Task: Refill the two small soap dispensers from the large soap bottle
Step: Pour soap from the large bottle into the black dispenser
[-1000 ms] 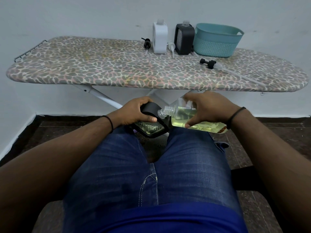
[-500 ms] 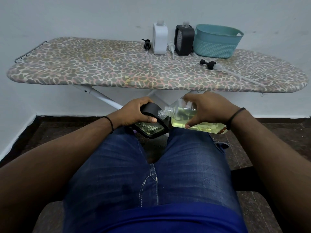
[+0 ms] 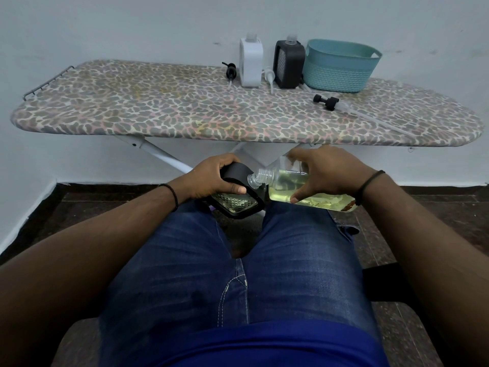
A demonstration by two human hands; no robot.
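Observation:
Over my knees, my left hand grips a black dispenser with a clear patterned face, tilted toward me. My right hand holds the large clear soap bottle of yellowish liquid on its side, its open threaded neck beside the dispenser's top. Whether soap is flowing is not visible. A white dispenser and a second black dispenser stand uncapped at the back of the ironing board.
A teal basket stands right of the dispensers. Three pump heads lie on the board: a black one, a white one and a black one with a long tube. The board's white legs run behind my hands.

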